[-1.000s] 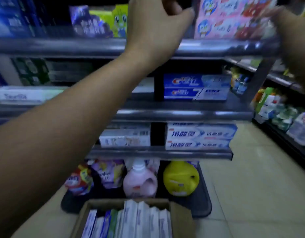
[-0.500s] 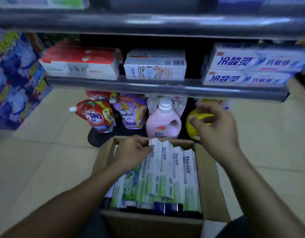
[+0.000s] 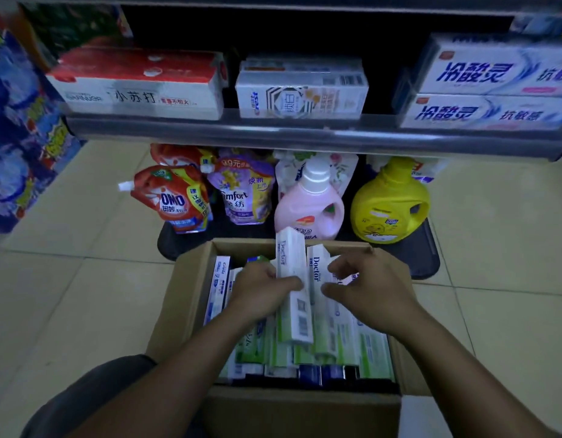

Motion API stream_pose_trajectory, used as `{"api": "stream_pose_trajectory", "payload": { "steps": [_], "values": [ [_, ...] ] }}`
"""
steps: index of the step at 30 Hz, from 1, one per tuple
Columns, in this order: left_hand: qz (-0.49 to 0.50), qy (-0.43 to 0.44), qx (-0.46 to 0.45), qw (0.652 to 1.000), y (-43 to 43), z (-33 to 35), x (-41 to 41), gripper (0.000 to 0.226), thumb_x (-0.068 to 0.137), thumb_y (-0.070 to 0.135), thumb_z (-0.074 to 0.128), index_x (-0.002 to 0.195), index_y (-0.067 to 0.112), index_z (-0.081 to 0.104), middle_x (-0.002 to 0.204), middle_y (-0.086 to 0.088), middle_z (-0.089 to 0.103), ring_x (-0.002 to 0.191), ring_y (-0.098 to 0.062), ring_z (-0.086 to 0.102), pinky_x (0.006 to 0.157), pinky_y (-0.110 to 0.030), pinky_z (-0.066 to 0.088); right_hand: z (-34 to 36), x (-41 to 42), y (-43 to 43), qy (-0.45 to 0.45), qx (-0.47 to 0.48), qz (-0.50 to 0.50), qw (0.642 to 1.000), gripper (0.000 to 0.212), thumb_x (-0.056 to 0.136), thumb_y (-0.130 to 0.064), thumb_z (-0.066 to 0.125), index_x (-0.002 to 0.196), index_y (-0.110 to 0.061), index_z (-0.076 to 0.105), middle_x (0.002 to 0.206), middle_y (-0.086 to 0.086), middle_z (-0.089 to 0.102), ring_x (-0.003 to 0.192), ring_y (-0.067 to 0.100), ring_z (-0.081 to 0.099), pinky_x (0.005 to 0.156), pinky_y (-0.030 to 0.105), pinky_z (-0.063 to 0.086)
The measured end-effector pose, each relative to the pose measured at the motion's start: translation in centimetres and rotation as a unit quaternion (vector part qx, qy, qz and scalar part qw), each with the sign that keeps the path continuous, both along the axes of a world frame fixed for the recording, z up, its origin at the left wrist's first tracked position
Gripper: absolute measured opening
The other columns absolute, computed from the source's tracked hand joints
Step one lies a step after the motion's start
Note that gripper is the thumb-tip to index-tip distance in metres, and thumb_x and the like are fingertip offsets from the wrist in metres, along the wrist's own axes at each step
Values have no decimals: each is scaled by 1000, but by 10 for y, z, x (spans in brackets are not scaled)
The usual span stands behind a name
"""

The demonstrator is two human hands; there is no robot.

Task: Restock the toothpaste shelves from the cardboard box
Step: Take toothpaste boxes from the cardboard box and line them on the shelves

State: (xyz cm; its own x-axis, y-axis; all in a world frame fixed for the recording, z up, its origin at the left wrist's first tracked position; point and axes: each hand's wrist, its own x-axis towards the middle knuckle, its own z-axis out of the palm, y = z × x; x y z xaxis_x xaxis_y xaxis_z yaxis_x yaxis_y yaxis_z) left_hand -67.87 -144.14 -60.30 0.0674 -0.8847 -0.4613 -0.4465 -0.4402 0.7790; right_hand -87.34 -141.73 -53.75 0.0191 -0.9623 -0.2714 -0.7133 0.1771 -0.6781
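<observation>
Evidently the left hand [image 3: 260,289] grips one Doctor carton [image 3: 290,263], raised half out of the cardboard box [image 3: 178,298] where the rest stand on end. The right hand [image 3: 374,286] pinches the neighbouring carton [image 3: 317,270], probably to carry both

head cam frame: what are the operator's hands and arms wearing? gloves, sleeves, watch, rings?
Nothing that shows. The left hand and right hand are ungloved, with no rings visible in this dim frame and no watch or band at either wrist. Both forearms are bare to the frame edge, so no sleeve shows. The only clothing in view is dark grey fabric at lower left.
</observation>
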Motion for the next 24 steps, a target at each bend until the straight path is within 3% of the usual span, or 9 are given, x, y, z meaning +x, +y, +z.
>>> {"api": "stream_pose_trajectory", "payload": {
  "steps": [3,5,7,9,12,16,18,21,24],
  "values": [
    [53,149,-13,987,5,17,8,37,71,32,87,75,10,57,68,-4,70,57,-18,70,45,-26,48,9,7,12,-79,63,18,995,47,67,-58,83,105,-41,61,106,-16,61,80,4,65,72,26,53],
    [69,243,-3,968,7,26,10,32,80,25,85,86,5,61,84,-8,78,71,-25,76,53,-29,55,14,15,19,-166,114,-12,979,58,58,-70,81,107,-49,59,109,-12,64,83,2,70,69,30,57],
    [70,318,1,946,8,32,9,35,84,24,82,102,-1,65,100,-15,78,89,-34,77,66,-35,61,15,19,19,-243,148,-70,956,57,65,-58,86,112,-40,60,106,4,71,80,11,74,70,40,63],
    [70,382,-2,921,10,33,5,36,81,28,80,102,2,66,107,-18,77,97,-36,76,74,-37,62,18,19,16,-281,154,-114,940,49,75,-33,88,114,-20,62,98,16,74,72,21,72,74,47,62],
    [56,417,-23,907,4,31,2,43,85,34,80,110,2,65,110,-19,76,96,-33,76,75,-35,63,26,14,9,-323,110,-140,929,27,80,-12,82,104,-8,70,86,15,76,63,23,66,64,42,63],
    [17,304,-16,952,-18,18,13,28,95,34,59,103,9,69,101,-15,77,72,-26,74,61,-33,59,38,-10,-5,-340,1,-224,913,3,79,-7,74,77,-5,72,64,10,61,53,21,52,40,27,41],
    [-33,157,-39,986,-22,1,14,12,98,23,62,107,17,66,103,-10,73,74,-22,70,66,-35,57,41,-24,-10,-320,-21,-262,910,8,79,-6,72,72,-4,70,59,9,53,51,21,45,40,25,36],
    [-145,-40,-31,988,-8,-20,-5,36,89,53,70,114,28,60,83,5,70,70,-9,66,66,-30,49,44,-35,-15,-304,-20,-288,908,9,79,-6,71,70,-4,69,55,8,52,50,22,45,41,25,35],
    [-163,-135,-42,977,3,-25,-32,58,70,87,58,89,32,59,69,7,67,66,-7,65,62,-27,48,46,-41,-17,-313,-9,-305,900,8,80,-8,70,72,-5,69,58,9,56,47,23,48,39,25,36]
  ]
}}
